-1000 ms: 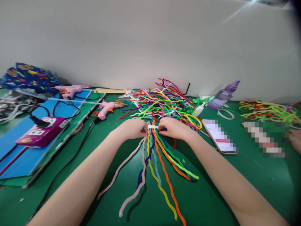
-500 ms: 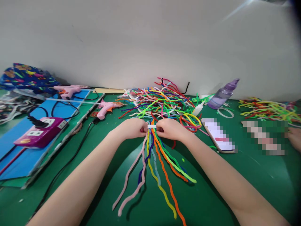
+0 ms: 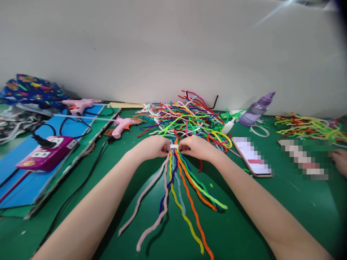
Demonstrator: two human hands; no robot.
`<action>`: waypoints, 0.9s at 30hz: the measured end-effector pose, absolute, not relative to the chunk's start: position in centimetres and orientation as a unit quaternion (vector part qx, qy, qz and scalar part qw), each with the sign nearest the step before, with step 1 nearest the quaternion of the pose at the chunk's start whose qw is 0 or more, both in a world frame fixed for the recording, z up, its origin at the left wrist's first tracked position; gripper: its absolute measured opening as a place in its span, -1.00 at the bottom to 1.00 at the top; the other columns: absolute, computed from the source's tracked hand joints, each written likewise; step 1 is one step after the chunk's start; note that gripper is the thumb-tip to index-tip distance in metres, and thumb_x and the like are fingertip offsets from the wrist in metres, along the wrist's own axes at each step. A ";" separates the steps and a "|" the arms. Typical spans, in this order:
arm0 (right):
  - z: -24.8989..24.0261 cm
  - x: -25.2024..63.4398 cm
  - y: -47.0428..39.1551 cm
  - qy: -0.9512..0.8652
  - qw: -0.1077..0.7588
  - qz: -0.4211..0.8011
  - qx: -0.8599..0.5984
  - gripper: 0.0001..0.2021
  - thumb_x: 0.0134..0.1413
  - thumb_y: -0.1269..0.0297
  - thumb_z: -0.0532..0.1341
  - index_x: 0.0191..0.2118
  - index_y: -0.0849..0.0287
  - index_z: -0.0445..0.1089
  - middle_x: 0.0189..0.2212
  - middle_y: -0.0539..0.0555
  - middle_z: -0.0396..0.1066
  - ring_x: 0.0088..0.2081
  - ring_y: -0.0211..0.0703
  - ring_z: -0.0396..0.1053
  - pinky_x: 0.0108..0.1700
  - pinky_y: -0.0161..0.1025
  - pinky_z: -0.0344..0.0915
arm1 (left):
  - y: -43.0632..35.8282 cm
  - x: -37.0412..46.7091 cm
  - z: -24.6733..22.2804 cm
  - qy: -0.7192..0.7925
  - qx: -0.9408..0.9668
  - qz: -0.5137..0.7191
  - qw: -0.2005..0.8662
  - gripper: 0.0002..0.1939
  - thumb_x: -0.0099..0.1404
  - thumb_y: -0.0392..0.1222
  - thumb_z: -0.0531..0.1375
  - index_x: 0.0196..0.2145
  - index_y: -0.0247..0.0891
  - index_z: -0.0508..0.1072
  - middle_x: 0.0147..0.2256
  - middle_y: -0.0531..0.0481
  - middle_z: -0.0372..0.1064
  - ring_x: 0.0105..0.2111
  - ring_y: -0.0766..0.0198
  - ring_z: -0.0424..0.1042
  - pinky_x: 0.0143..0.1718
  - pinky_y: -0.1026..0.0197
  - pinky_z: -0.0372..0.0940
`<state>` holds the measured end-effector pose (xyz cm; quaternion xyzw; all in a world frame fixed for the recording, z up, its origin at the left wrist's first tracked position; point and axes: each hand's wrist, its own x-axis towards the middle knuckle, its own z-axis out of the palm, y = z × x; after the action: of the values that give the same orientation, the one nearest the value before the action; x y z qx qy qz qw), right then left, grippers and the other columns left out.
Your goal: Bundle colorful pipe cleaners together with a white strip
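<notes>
A bundle of colored fuzzy stems in pink, yellow, blue, orange and green fans out toward me over the green table. Across its top lies a short white strip. My left hand is closed at the strip's left end, fingers pinched on it. On the other end, my right hand pinches the strip in the same way. The fingertips partly hide both ends. Behind my hands is a large tangled pile of stems.
Pink glue guns and a purple power strip are on the left, with a blue board. At right are a purple bottle, a phone, more stems and another person's hand.
The leftmost pink stem's lower end has swung farther left. My hands stay at the white strip, with the right fingers slightly shifted.
</notes>
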<state>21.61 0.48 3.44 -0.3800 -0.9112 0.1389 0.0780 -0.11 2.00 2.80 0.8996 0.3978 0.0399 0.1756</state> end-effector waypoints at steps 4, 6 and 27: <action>3.2 21.8 0.5 -0.907 0.086 0.150 -0.384 -0.93 0.03 0.38 0.20 -0.31 0.17 0.40 -0.37 0.02 0.46 -0.37 -0.27 0.35 -0.37 -0.39 0.10 | 2.0 -0.1 2.9 0.397 0.894 0.040 0.204 -0.83 0.09 -0.11 0.16 -0.35 -0.17 0.47 -0.44 0.06 0.45 -0.46 0.32 0.37 -0.47 0.34 0.11; 3.0 22.0 0.7 -0.905 0.085 0.165 -0.383 -0.91 0.04 0.37 0.20 -0.28 0.17 0.41 -0.37 0.02 0.46 -0.36 -0.26 0.35 -0.36 -0.39 0.11 | 2.0 -0.1 2.9 0.396 0.892 0.040 0.215 -0.83 0.10 -0.11 0.16 -0.34 -0.18 0.47 -0.44 0.06 0.45 -0.46 0.32 0.37 -0.47 0.34 0.12; 2.4 22.2 1.1 -0.892 0.085 0.217 -0.386 -0.78 0.07 0.34 0.16 -0.15 0.17 0.45 -0.27 0.07 0.47 -0.28 -0.21 0.38 -0.23 -0.33 0.21 | 2.4 -0.4 2.5 0.423 0.853 0.071 0.298 -0.76 0.04 -0.12 0.16 -0.37 -0.24 0.55 -0.49 0.05 0.46 -0.50 0.33 0.38 -0.48 0.36 0.17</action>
<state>22.18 1.12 2.45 -0.3863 -0.8924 0.2172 0.0850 -0.42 2.35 2.52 0.8528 0.4232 0.0712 0.2977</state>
